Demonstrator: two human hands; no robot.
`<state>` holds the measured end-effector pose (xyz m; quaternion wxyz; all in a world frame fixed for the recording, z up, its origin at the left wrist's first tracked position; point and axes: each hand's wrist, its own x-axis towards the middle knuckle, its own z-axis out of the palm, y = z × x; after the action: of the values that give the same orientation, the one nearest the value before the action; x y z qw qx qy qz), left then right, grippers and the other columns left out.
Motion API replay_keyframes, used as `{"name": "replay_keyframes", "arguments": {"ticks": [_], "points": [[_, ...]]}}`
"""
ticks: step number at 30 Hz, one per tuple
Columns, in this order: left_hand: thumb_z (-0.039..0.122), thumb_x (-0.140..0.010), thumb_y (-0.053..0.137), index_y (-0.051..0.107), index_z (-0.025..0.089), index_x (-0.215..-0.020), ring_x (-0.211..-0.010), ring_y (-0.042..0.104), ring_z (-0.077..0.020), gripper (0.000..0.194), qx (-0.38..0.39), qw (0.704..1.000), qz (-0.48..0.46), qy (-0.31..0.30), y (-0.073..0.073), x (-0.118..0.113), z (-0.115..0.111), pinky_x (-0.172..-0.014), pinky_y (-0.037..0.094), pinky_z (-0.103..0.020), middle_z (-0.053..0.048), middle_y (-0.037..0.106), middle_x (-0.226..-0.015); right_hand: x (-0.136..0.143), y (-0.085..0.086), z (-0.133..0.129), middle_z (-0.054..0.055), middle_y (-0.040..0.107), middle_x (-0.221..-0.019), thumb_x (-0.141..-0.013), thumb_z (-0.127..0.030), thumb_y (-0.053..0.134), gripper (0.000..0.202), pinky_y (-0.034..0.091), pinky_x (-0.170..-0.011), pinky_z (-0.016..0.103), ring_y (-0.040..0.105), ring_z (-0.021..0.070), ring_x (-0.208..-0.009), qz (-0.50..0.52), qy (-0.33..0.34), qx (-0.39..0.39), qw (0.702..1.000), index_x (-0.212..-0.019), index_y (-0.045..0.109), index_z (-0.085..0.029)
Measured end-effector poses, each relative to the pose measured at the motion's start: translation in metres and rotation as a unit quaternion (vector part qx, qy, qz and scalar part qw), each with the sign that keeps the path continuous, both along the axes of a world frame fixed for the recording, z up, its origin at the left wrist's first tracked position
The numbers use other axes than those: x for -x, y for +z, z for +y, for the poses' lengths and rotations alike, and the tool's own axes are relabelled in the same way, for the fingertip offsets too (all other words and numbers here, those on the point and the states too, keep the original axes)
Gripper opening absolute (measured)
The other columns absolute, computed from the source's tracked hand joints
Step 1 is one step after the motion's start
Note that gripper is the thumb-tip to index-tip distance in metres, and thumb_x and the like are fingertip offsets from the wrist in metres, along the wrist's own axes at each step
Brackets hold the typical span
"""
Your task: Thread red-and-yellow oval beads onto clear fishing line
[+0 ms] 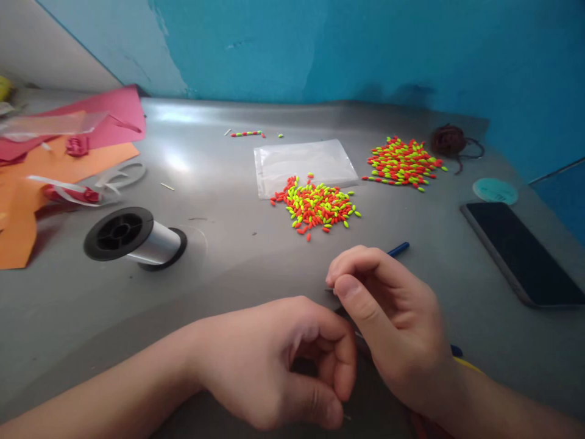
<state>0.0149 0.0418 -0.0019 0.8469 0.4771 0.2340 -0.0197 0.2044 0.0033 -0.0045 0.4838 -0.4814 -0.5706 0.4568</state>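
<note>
My left hand [278, 360] is curled at the lower middle, its thumb near the bent fingertips. A faint thin bit shows by the thumb tip, too small to name. To its right, my right hand [393, 323] has thumb and forefinger pressed together. Whatever they pinch, if anything, is hidden. A blue rod-like handle [399, 249] sticks out behind the right hand, its other part covered. Beyond the hands lies a loose pile of red and yellow-green oval beads [320, 204], partly against a clear plastic bag [304, 161]. A spool of clear line [158, 242] stands at left.
A second bead pile [404, 161] lies back right, near dark yarn [448, 140], a teal disc [495, 191] and a phone [525, 253]. A short bead row [247, 133] is at the back. Coloured paper [114, 119] and ribbon [121, 177] cover the left. A blue wall [320, 49] bounds the table.
</note>
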Motion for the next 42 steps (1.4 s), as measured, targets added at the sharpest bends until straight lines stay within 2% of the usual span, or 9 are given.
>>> {"name": "replay_keyframes", "arguments": {"ticks": [4, 7, 12, 17, 20, 27, 31, 36, 42], "points": [[0.024, -0.069, 0.099, 0.065, 0.02, -0.083, -0.067, 0.057, -0.0125, 0.037, 0.018, 0.999, 0.006, -0.027, -0.003, 0.0, -0.003, -0.062, 0.045, -0.022, 0.002, 0.065, -0.075, 0.0, 0.001, -0.001, 0.001, 0.066, -0.091, -0.11, -0.034, 0.061, 0.017, 0.051, -0.071, 0.032, 0.063, 0.0185, -0.084, -0.003, 0.0, -0.003, 1.0, -0.096, 0.067, -0.026], [0.02, -0.067, 0.101, 0.066, 0.019, -0.084, -0.071, 0.06, -0.0123, 0.039, 0.056, 0.998, 0.009, 0.002, -0.004, 0.0, -0.006, -0.065, 0.047, -0.02, 0.001, 0.067, -0.077, 0.001, 0.001, 0.001, 0.0, 0.067, -0.088, -0.11, -0.033, 0.063, 0.016, 0.052, -0.07, 0.028, 0.063, 0.0157, -0.08, -0.001, -0.01, -0.003, 1.0, -0.097, 0.068, -0.026], [0.016, -0.068, 0.102, 0.07, 0.017, -0.092, -0.077, 0.068, -0.0121, 0.039, 0.143, 0.982, -0.029, 0.12, -0.003, -0.003, -0.005, -0.07, 0.052, -0.019, -0.002, 0.075, -0.081, 0.002, -0.001, 0.006, -0.003, 0.071, -0.086, -0.109, -0.036, 0.068, 0.015, 0.055, -0.069, 0.022, 0.065, 0.0116, -0.075, 0.045, -0.094, 0.028, 0.994, -0.097, 0.069, -0.027], [0.014, -0.088, 0.09, 0.081, 0.016, -0.095, -0.078, 0.072, -0.0076, 0.012, 0.082, 0.951, -0.106, 0.277, -0.002, -0.006, 0.005, -0.077, 0.056, -0.016, -0.001, 0.08, -0.082, 0.003, -0.003, 0.009, -0.003, 0.065, -0.078, -0.108, -0.039, 0.068, 0.016, 0.055, -0.065, 0.024, 0.065, 0.0131, -0.072, 0.096, -0.149, 0.038, 0.983, -0.096, 0.067, -0.028], [0.01, -0.092, 0.086, 0.086, 0.02, -0.102, -0.082, 0.075, -0.005, 0.014, 0.041, 0.927, -0.143, 0.343, -0.003, -0.008, 0.008, -0.081, 0.058, -0.012, 0.002, 0.082, -0.086, 0.003, -0.002, 0.006, -0.005, 0.062, -0.077, -0.11, -0.035, 0.065, 0.011, 0.057, -0.068, 0.025, 0.065, 0.0128, -0.071, 0.088, -0.139, 0.007, 0.986, -0.101, 0.066, -0.031], [0.015, -0.095, 0.085, 0.088, 0.024, -0.105, -0.087, 0.079, -0.0068, 0.015, 0.033, 0.921, -0.148, 0.359, -0.007, -0.006, 0.008, -0.087, 0.061, -0.014, 0.002, 0.086, -0.09, 0.003, 0.0, -0.001, -0.009, 0.055, -0.064, -0.114, -0.026, 0.054, 0.011, 0.046, -0.049, 0.019, 0.053, 0.0084, -0.05, 0.012, -0.052, -0.039, 0.998, -0.108, 0.062, -0.031], [0.016, -0.094, 0.086, 0.088, 0.025, -0.104, -0.089, 0.079, -0.0056, 0.014, 0.038, 0.921, -0.139, 0.362, -0.01, -0.004, 0.009, -0.09, 0.061, -0.013, 0.003, 0.087, -0.093, 0.005, 0.0, 0.001, -0.01, 0.05, -0.064, -0.113, -0.027, 0.057, 0.01, 0.036, -0.043, 0.016, 0.045, 0.0056, -0.048, -0.019, -0.048, -0.035, 0.998, -0.106, 0.064, -0.03], [0.015, -0.093, 0.087, 0.088, 0.023, -0.099, -0.09, 0.08, -0.0064, 0.01, 0.038, 0.921, -0.139, 0.362, -0.01, -0.004, 0.01, -0.09, 0.062, -0.014, 0.002, 0.087, -0.093, 0.004, 0.002, 0.002, -0.008, 0.069, -0.081, -0.111, -0.025, 0.06, 0.008, 0.049, -0.058, 0.011, 0.066, 0.0039, -0.066, -0.042, -0.045, -0.041, 0.997, -0.106, 0.065, -0.029], [0.016, -0.093, 0.087, 0.086, 0.022, -0.097, -0.086, 0.079, -0.0053, 0.007, 0.041, 0.915, -0.147, 0.374, -0.013, -0.002, 0.013, -0.086, 0.062, -0.013, 0.003, 0.086, -0.09, 0.006, -0.001, 0.001, -0.01, 0.073, -0.081, -0.108, -0.022, 0.065, 0.01, 0.053, -0.06, 0.009, 0.068, 0.004, -0.065, -0.06, -0.05, -0.037, 0.996, -0.109, 0.068, -0.032]]}}
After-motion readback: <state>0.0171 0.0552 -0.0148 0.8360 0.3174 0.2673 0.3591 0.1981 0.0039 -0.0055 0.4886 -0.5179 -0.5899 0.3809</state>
